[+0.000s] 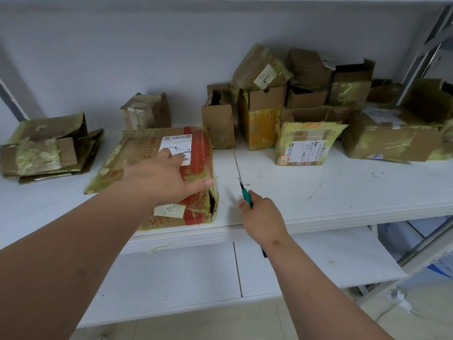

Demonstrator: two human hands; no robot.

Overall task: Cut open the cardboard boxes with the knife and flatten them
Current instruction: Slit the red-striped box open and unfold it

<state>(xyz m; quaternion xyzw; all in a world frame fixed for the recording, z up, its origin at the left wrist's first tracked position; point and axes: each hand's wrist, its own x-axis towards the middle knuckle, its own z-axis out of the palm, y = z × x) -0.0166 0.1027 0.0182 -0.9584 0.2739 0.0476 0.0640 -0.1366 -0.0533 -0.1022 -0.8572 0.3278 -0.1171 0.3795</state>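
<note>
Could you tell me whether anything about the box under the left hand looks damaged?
Yes: the red-printed box under the left hand has a dark torn hole at its near right corner, and its yellowish tape is wrinkled and peeling.

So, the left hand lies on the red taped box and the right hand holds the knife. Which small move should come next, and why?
Probably bring the knife in the right hand over to the red box and start on its tape. The left hand already presses flat on the box, which looks sealed, and the blade hangs apart from it, over the bare shelf.
</note>
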